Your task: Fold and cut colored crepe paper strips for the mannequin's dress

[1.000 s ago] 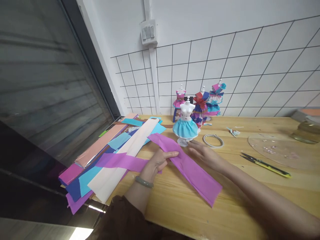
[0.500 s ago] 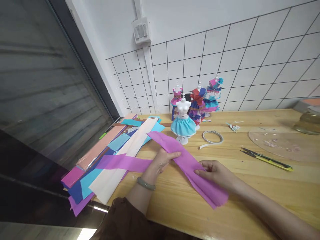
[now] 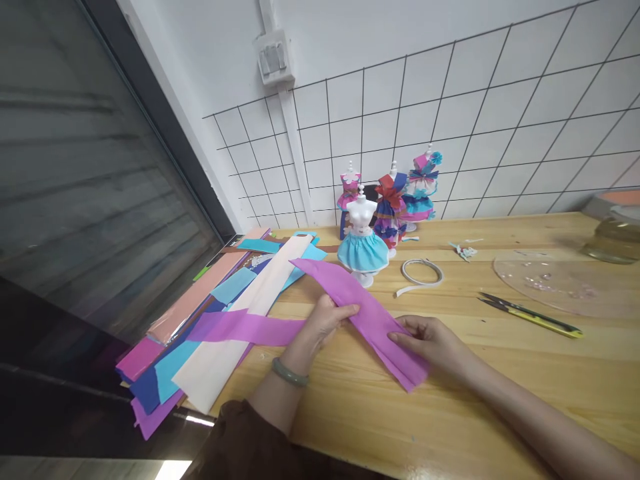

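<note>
A long purple strip (image 3: 367, 313) slants across the middle, thumbs on top of it. My left hand (image 3: 327, 320) pinches its lower-left edge near the middle, and my right hand (image 3: 417, 339) grips it closer to its lower end. Another purple strip (image 3: 270, 329) runs from the stacked sheets to beneath my left wrist. Just behind the held strip stands a small white mannequin (image 3: 362, 217) in a light blue gathered skirt (image 3: 363, 251) with white trim. The fingers under the strip are partly hidden.
Coloured sheets and strips (image 3: 240, 320) pile up at the left. Three dressed mannequins (image 3: 391, 207) stand at the back. To the right lie a coil of white tape (image 3: 421, 273), yellow thread snips (image 3: 533, 315), a clear plate with beads (image 3: 550, 283) and a glass jar (image 3: 614, 237).
The lower end of the held strip has drawn up and inward, so less of it extends beyond my right hand. The view has shifted slightly.
</note>
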Demonstrator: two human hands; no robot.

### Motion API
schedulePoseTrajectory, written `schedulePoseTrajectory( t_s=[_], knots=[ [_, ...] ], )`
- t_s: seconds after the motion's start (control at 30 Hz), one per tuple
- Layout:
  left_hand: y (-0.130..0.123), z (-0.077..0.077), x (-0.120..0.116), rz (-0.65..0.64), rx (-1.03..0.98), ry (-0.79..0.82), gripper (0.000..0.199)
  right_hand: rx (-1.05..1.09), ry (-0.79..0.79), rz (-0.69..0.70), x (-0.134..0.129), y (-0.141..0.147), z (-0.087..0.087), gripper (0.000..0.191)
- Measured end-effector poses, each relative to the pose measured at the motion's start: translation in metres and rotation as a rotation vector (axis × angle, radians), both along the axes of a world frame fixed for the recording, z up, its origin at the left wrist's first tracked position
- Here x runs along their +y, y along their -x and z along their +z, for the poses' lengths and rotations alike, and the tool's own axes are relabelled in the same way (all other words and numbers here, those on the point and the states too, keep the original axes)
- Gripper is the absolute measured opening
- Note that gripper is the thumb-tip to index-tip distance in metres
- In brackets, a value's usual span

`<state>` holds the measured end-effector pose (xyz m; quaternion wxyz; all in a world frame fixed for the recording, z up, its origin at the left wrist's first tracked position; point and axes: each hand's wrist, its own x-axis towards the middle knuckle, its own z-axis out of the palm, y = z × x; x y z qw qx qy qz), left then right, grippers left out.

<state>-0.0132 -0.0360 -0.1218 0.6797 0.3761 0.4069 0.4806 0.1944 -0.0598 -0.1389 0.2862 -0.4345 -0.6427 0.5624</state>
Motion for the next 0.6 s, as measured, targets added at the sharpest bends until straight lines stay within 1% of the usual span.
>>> schedulePoseTrajectory(
  t_s=[0.13,0.2,0.33,0.4,0.5,0.57,0.6],
  knots=[
    [-0.006,0.000,-0.005,-0.136,-0.025,0.007,0.047,-0.018,-0.086,-0.046,0.000,0.002,0.001,0.039],
    [-0.009,-0.001,-0.007,-0.169,0.001,0.015,0.044,-0.045,-0.143,-0.057,-0.001,0.004,0.001,0.040],
    [-0.011,-0.003,-0.006,-0.129,0.028,0.026,0.043,-0.114,-0.223,-0.065,-0.001,0.003,0.002,0.041],
    [-0.009,-0.003,-0.004,-0.101,0.027,0.030,0.043,-0.166,-0.265,-0.095,0.000,0.000,0.005,0.043],
    [-0.006,-0.002,-0.001,-0.074,0.016,0.026,0.040,-0.319,-0.354,-0.152,-0.001,-0.011,0.018,0.041],
    [-0.003,-0.002,0.000,-0.054,0.001,0.020,0.039,-0.510,-0.476,-0.197,0.000,-0.025,0.029,0.036],
    [-0.002,-0.002,0.000,-0.047,-0.007,0.017,0.039,-0.646,-0.549,-0.228,0.002,-0.033,0.035,0.034]
  ],
)
